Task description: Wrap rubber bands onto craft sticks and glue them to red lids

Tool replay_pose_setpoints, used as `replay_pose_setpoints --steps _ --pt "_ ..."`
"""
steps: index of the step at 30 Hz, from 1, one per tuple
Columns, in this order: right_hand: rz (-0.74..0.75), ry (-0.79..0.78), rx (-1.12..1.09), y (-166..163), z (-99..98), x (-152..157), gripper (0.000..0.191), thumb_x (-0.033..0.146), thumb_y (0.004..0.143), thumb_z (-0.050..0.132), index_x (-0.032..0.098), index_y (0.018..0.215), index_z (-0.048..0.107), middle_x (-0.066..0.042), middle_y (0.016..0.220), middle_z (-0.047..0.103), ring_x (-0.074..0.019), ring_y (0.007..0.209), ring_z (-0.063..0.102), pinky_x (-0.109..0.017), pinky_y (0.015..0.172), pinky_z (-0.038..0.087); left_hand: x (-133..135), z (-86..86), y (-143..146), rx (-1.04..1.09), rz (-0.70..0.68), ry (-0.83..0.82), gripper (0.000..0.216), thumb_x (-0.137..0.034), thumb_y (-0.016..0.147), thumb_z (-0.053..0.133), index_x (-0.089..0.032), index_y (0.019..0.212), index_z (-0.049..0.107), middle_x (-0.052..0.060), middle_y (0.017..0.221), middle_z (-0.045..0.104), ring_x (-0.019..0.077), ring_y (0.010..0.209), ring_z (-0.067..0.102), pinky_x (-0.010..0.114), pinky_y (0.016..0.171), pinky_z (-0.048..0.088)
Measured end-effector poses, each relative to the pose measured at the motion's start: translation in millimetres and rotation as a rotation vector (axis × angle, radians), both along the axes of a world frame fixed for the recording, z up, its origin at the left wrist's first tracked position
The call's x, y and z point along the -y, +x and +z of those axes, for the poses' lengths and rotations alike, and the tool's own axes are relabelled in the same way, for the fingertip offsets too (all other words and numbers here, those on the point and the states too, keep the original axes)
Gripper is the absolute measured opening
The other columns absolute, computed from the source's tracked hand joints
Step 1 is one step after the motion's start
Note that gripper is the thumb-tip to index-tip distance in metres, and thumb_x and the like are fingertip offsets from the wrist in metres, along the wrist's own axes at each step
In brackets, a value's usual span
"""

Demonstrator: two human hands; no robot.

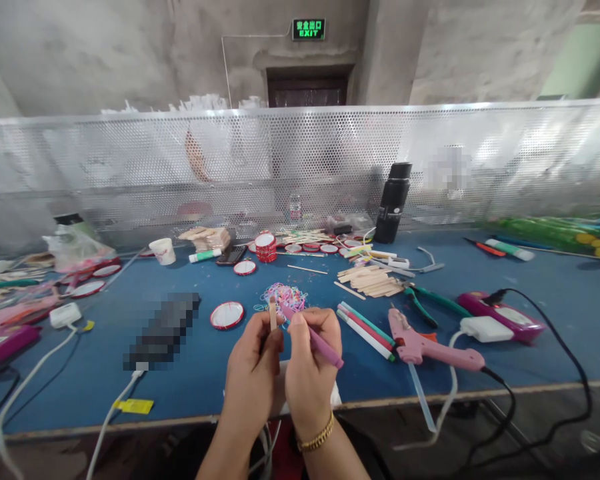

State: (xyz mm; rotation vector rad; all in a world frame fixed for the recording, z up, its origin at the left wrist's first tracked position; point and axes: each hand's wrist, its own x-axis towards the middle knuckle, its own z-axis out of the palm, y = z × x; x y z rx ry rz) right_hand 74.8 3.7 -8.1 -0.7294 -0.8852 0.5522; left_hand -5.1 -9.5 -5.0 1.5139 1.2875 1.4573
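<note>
Upright between the fingers of my left hand (253,363) is a wooden craft stick (273,315), with a darker patch near its top end. My right hand (313,360) grips a purple marker pen (325,348), its tip end pointing toward the stick. Whether the tip touches the wood I cannot tell. Just beyond both hands lies a pile of colourful small rubber bands (284,295). A white object (280,393), partly hidden, sits under my wrists at the table edge. To the right are several capped marker pens (365,333) side by side.
A pink glue gun (425,347) with its cord, green-handled pliers (423,303) and a pile of craft sticks (370,280) lie to the right. On the left are a red-rimmed lid (227,315) and a phone (165,330) on a cable. A black bottle (393,203) stands behind.
</note>
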Motion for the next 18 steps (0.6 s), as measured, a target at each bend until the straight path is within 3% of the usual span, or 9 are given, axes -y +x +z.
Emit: replay_pose_setpoints --steps 4,18 --pt "0.017 0.006 0.011 0.1 1.1 0.9 0.019 0.032 0.098 0.058 0.022 0.082 0.056 0.002 0.080 0.056 -0.0141 0.074 0.055 -0.029 0.069 0.048 -0.9 -2.0 -1.1 -0.007 0.004 0.013 0.023 -0.044 0.098 0.058 -0.022 0.103 0.062 -0.003 0.078 0.053 0.0162 0.071 0.045 0.027 0.065 0.038" --pt "0.018 -0.004 0.009 -0.7 4.8 -0.4 0.019 0.033 0.098 0.059 0.021 0.083 0.056 0.003 0.079 0.056 -0.0124 0.069 0.055 -0.026 0.065 0.049 -0.6 0.7 -0.4 -0.007 -0.008 0.034 0.024 -0.041 0.096 0.059 -0.021 0.107 0.066 0.005 0.097 0.070 0.0193 0.084 0.058 0.030 0.076 0.047"
